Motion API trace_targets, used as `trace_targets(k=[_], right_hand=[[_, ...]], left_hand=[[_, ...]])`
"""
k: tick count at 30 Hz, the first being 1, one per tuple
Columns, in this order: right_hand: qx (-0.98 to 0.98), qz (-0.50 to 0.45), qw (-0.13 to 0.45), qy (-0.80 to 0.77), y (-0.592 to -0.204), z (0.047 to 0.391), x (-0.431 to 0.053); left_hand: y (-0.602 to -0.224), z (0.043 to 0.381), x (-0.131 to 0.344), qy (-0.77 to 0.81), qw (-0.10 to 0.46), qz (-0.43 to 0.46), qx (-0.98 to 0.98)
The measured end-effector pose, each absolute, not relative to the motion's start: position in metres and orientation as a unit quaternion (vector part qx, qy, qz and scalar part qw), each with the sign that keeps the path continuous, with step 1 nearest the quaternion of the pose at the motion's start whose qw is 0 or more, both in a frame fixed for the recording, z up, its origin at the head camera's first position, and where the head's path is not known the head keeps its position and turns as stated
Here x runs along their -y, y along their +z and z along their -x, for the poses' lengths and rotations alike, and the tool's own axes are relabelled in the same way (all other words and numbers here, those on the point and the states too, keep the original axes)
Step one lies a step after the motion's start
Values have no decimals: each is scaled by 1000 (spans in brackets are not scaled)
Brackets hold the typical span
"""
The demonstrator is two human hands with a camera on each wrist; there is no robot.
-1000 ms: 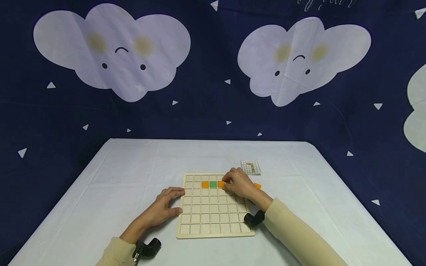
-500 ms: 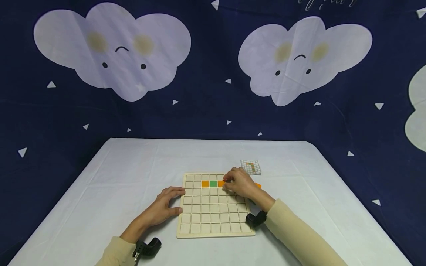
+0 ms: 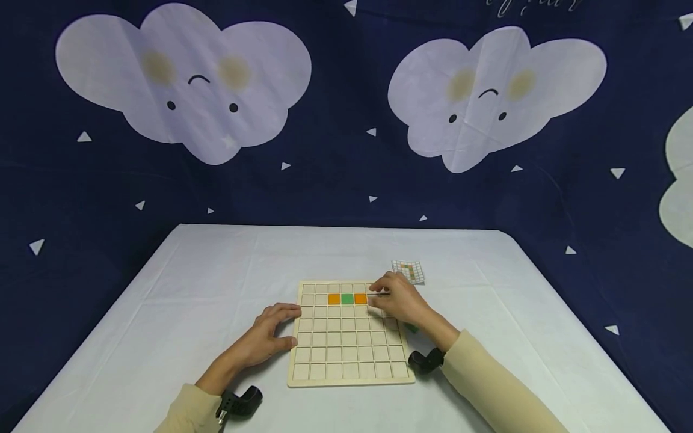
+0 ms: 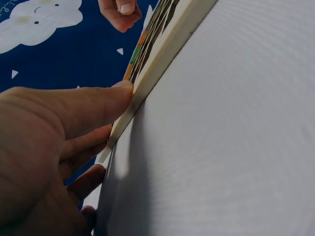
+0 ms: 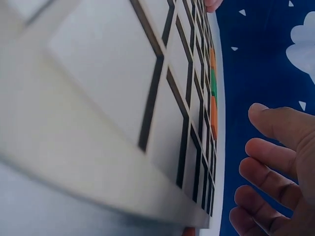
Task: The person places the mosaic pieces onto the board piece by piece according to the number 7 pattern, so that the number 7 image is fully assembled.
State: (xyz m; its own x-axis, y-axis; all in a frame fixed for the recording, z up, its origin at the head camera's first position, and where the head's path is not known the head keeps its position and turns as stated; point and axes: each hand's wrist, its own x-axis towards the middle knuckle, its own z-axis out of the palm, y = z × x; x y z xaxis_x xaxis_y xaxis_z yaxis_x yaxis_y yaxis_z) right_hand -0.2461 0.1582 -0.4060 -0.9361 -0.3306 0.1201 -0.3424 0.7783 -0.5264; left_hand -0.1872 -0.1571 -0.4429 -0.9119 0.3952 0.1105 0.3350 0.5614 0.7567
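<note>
A pale wooden grid board [image 3: 352, 383] lies on the table. Two orange tiles, one being the right-hand orange tile [image 3: 360, 299], flank a green tile [image 3: 347, 299] in its upper part. My left hand [image 3: 264, 338] rests at the board's left edge, fingers spread; in the left wrist view its thumb [image 4: 106, 104] touches the rim. Over the upper right cells is my right hand [image 3: 399, 298], beside the orange tile. In the right wrist view its fingers [image 5: 268, 177] are loosely bent and apart from the thumb, with nothing between them.
A small card [image 3: 408, 272] printed with a coloured grid pattern lies beyond the board's top right corner. Another green tile [image 3: 411, 328] shows beside the board's right edge, partly under the right wrist. White cloth [image 3: 216, 258] covers the table, with a dark blue cloud-print backdrop [image 3: 346, 174] behind.
My right hand has let go of the right-hand orange tile and moved slightly right, leaving that tile fully visible in its cell. My left hand has stayed at the board's edge.
</note>
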Motion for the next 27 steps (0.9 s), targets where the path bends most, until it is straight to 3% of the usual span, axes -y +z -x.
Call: trace_targets(k=[27], right_hand=[[946,-160,68,273,-395,214,-207]], left_hand=[[-443,187,157,419,35,-206,-883]])
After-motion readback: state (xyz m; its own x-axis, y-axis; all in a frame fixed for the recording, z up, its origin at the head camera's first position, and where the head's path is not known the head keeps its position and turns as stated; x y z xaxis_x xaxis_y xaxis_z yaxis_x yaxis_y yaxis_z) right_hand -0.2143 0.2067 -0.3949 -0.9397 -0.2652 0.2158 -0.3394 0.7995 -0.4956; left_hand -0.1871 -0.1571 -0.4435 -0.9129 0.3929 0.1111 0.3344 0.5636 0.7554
